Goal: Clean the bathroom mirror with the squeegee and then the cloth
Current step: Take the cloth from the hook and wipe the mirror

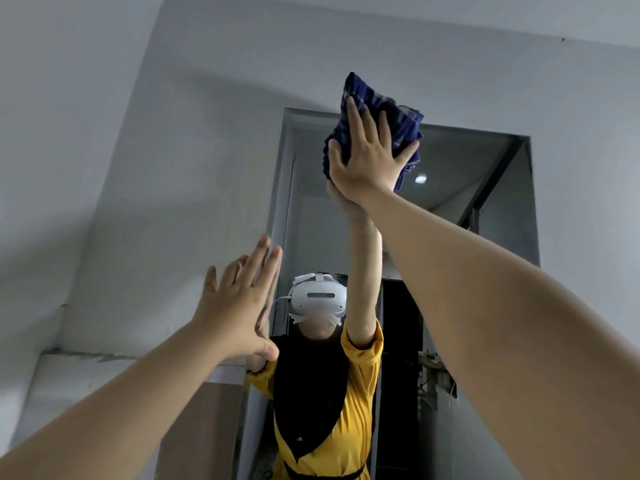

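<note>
The bathroom mirror [485, 188] hangs on a pale wall straight ahead, its top edge high in the view. A bunched dark blue checked cloth [401, 109] lies against the mirror's top left corner, partly over the wall above. My right hand [370, 150] presses it flat there with spread, straight fingers. My left hand [239, 306] is raised lower down, fingers straight, palm on the mirror's left edge or the wall beside it. No squeegee is in view.
The mirror reflects a person in a yellow top [349, 410] with a white headset, a dark doorway [401, 358] and a ceiling light [420, 178]. A ledge [86, 356] juts from the wall at lower left, above a brown panel [204, 427].
</note>
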`<state>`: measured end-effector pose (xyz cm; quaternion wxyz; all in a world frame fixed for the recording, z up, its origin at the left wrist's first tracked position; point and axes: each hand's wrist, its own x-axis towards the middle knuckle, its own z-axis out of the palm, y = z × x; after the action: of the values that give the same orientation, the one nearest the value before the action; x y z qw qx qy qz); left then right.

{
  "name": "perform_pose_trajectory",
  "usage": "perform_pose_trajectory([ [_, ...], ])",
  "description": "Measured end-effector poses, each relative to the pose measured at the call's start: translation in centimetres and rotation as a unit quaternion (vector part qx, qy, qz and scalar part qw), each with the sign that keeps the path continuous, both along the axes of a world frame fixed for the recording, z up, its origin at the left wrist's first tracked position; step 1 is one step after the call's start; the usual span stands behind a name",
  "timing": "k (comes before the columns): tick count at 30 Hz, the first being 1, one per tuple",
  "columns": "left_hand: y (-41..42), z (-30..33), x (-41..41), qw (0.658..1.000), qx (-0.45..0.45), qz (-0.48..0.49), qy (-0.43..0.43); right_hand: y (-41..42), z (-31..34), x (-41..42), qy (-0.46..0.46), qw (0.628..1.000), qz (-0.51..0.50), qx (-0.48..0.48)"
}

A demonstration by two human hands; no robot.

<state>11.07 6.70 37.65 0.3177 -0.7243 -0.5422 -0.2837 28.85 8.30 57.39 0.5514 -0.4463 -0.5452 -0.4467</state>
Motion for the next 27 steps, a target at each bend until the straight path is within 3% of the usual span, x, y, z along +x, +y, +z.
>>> perform_pose_trajectory([
  [8,-0.2,0.0,0.1,1.0,0.01,0.018,0.014,0.5,-1.9,-6.1,-0.135,0.991,-0.002,-0.019],
  [16,-0.5,-0.5,-0.2,1.0,-0.002,0.027,0.016,0.2,-5.5,-3.8,-0.251,0.967,-0.024,-0.023],
  [22,-0.6,-0.5,0.3,0.999,-0.013,0.042,0.004,-0.7,-7.3,2.7,-0.24,0.969,-0.044,-0.026],
  [27,-1.4,-0.6,1.2,0.996,-0.013,0.083,-0.002,-1.5,-8.8,9.5,-0.153,0.987,-0.05,-0.013],
])
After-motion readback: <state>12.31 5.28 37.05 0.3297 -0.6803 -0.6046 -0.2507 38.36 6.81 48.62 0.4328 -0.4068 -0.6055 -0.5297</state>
